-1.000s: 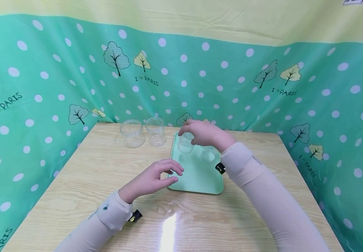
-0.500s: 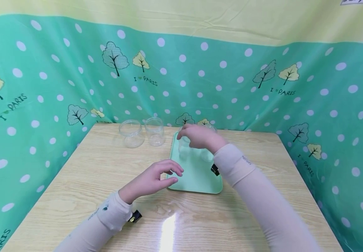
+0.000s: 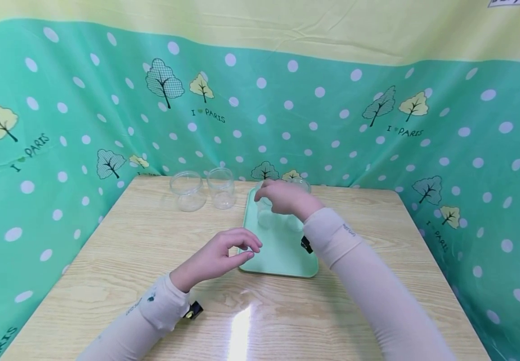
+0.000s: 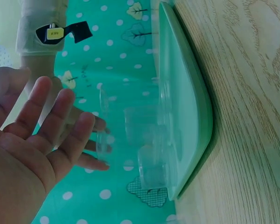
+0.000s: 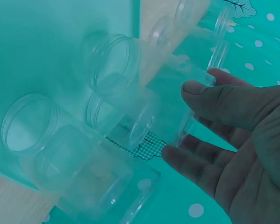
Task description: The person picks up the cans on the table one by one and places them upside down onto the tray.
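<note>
My right hand [image 3: 287, 196] is over the back of the pale green tray [image 3: 282, 253], holding a clear plastic jar [image 3: 266, 218] by its upper end. Thumb and fingers stand on opposite sides of that end in the right wrist view, and the jar's lower ring is close to the tray. Just right of it, a second clear jar [image 3: 296, 223] stands on the tray, partly covered by my right hand and wrist. My left hand [image 3: 221, 253] hovers by the tray's left front edge, fingers loosely bent and apart, with nothing in it.
Left of the tray, at the table's back edge, stand a wide clear jar [image 3: 189, 193] and a narrower clear jar [image 3: 222, 190]. A green patterned curtain [image 3: 332, 130] encloses the back and sides of the wooden table [image 3: 151, 250].
My right hand and forearm have shifted a little left and toward me, and the held jar's lower end has come slightly forward. My left hand has stayed nearly still.
</note>
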The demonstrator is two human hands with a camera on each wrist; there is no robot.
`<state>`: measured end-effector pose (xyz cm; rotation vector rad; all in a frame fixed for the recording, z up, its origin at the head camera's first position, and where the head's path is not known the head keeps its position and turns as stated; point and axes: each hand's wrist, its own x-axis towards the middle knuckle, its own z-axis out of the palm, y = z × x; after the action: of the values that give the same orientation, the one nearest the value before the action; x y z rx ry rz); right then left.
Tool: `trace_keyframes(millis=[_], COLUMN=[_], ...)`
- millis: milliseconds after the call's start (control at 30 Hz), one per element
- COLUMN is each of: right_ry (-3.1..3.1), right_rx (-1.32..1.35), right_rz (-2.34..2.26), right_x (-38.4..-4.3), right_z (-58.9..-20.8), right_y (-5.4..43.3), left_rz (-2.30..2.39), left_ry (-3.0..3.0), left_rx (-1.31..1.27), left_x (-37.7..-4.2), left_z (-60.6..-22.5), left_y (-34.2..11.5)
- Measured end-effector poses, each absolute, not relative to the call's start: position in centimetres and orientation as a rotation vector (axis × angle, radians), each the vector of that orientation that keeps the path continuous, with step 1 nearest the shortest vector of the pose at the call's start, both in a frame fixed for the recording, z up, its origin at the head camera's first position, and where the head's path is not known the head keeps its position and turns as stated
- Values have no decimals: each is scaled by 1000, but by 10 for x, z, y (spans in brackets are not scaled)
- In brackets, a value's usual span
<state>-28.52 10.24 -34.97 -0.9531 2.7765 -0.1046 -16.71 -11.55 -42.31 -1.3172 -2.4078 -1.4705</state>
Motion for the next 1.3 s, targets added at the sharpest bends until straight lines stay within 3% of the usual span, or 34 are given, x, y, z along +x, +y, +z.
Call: trace_keyframes(millis=[1300], right_ry=[2778], right_rx=[-903], right_rz=[-89], right_x=[-291], right_z=[-364], right_y=[88], left_rz=[-1389], left_ry=[-2437], left_rx=[-1370], left_x=[-166], left_z=[-419], left_y=[-118])
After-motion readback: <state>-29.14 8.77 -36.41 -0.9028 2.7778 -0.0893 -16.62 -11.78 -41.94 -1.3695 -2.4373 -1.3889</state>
